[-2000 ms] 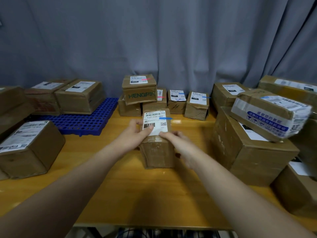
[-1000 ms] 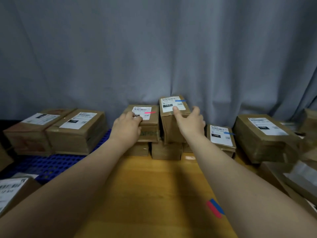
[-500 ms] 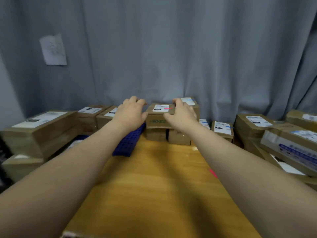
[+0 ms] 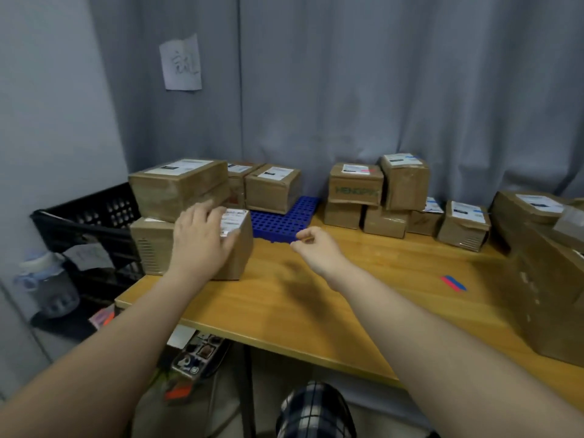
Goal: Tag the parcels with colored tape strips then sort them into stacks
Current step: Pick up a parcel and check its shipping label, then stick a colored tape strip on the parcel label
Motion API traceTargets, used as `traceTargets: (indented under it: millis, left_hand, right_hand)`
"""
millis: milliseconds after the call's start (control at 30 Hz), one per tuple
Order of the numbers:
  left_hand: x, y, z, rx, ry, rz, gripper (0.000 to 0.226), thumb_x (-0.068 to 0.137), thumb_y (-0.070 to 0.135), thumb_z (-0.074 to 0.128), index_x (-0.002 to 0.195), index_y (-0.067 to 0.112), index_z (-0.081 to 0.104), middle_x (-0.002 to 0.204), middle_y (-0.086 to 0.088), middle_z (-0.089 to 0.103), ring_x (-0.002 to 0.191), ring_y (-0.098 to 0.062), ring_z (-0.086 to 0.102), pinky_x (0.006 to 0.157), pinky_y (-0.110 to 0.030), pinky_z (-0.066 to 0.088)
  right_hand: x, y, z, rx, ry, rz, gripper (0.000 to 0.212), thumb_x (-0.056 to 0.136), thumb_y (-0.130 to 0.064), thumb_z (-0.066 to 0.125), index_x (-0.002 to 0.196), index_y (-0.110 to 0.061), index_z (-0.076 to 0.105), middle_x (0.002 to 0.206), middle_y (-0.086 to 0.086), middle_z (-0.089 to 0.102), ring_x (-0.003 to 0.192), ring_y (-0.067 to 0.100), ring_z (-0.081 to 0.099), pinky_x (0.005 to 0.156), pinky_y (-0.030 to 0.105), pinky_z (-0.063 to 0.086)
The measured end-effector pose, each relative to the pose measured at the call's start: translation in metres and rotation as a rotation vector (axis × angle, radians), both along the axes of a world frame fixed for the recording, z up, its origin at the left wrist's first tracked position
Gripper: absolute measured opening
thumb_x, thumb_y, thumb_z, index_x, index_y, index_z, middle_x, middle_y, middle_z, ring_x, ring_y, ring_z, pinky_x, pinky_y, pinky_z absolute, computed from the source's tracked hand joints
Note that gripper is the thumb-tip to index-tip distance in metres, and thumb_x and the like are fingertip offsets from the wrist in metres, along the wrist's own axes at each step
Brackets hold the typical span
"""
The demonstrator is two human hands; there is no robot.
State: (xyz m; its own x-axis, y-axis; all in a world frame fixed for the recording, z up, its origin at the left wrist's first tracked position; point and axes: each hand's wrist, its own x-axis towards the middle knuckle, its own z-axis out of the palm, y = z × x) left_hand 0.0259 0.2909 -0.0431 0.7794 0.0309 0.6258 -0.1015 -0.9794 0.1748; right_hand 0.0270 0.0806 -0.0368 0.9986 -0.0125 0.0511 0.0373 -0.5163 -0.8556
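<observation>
Resting on the label of a brown parcel (image 4: 235, 259), the left hand (image 4: 200, 240) lies flat with its fingers straight and slightly spread over the box top. This parcel stands on the wooden table (image 4: 284, 311), just left of the blue grid pallet (image 4: 284, 218) and close against its near corner. The right hand (image 4: 316, 248) hovers above the table just in front of the pallet's near edge. Its fingers are loosely curled, with thumb and forefinger tips close together and nothing visible between them.

Left of the pallet and behind the touched parcel, a larger parcel (image 4: 180, 184) sits raised on top of other boxes. At the pallet's far end stand two labelled boxes (image 4: 273, 189). Right of the pallet, a green-lettered parcel (image 4: 355, 186) with a pink strip on its label sits on a lower box, touching a tall parcel (image 4: 406, 184) with a blue strip. Well to the right of the pallet, red and blue tape strips (image 4: 453, 283) lie side by side on the table.
</observation>
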Motion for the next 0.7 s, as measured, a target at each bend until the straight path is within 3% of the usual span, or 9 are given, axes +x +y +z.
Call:
traceTargets:
  millis: [100,200,300,367,400,533,700]
  left_hand:
    - [0.004,0.033,0.012,-0.292,-0.211,0.041,0.046,0.092,0.033,0.057,0.131,0.011,0.048,0.144,-0.014,0.037,0.135,-0.034,0.028,0.110,-0.051,0.018]
    - [0.021,0.070,0.035,-0.604,-0.236,0.120,0.056,0.094,0.039,0.052,0.140,0.011,0.036,0.149,-0.014,0.026,0.137,-0.036,0.022,0.111,-0.051,0.016]
    - [0.050,0.111,0.058,-1.067,-0.056,0.131,0.066,0.090,0.062,0.042,0.141,0.021,0.036,0.147,-0.013,0.033,0.131,-0.034,0.035,0.107,-0.049,0.031]
    - [0.061,0.132,0.066,-1.461,0.164,0.065,0.071,0.080,0.077,0.041,0.126,0.024,0.052,0.125,-0.007,0.056,0.107,-0.028,0.056,0.084,-0.042,0.049]
    - [0.061,0.138,0.067,-1.556,0.288,0.037,0.069,0.077,0.079,0.042,0.115,0.024,0.057,0.112,-0.006,0.061,0.095,-0.026,0.060,0.074,-0.038,0.051]
    - [0.073,0.146,0.058,-1.511,0.717,-0.096,0.072,0.074,0.082,0.040,0.112,0.026,0.061,0.111,-0.010,0.066,0.092,-0.031,0.065,0.076,-0.042,0.052]
    - [0.080,0.119,0.059,-1.343,0.868,-0.132,0.065,0.082,0.076,0.031,0.116,0.026,0.056,0.117,-0.016,0.060,0.101,-0.038,0.062,0.082,-0.049,0.052]
  right_hand:
    - [0.011,0.024,0.004,0.123,0.006,0.015,0.040,0.090,-0.034,0.062,0.126,-0.021,0.050,0.120,0.001,0.053,0.107,0.017,0.053,0.087,0.029,0.044]
    - [0.031,0.059,0.028,0.237,0.060,0.084,0.054,0.088,-0.049,0.060,0.136,-0.032,0.040,0.142,-0.001,0.038,0.124,0.021,0.042,0.092,0.033,0.039]
    - [0.057,0.101,0.061,0.299,0.153,0.157,0.071,0.083,-0.066,0.053,0.144,-0.037,0.031,0.154,-0.005,0.023,0.137,0.027,0.031,0.101,0.045,0.032]
    - [0.072,0.126,0.075,0.306,0.245,0.159,0.088,0.073,-0.079,0.049,0.148,-0.037,0.025,0.158,-0.004,0.016,0.143,0.029,0.022,0.109,0.054,0.024]
    - [0.079,0.135,0.077,0.300,0.296,0.151,0.097,0.068,-0.084,0.046,0.149,-0.037,0.022,0.160,-0.003,0.014,0.144,0.030,0.018,0.111,0.056,0.022]
    - [0.095,0.151,0.073,0.326,0.466,0.151,0.104,0.073,-0.086,0.042,0.154,-0.028,0.011,0.161,0.000,0.011,0.145,0.031,0.017,0.112,0.053,0.021]
    - [0.101,0.110,0.071,0.296,0.476,0.135,0.081,0.086,-0.071,0.042,0.147,-0.019,0.033,0.153,0.007,0.033,0.139,0.028,0.032,0.110,0.041,0.025]
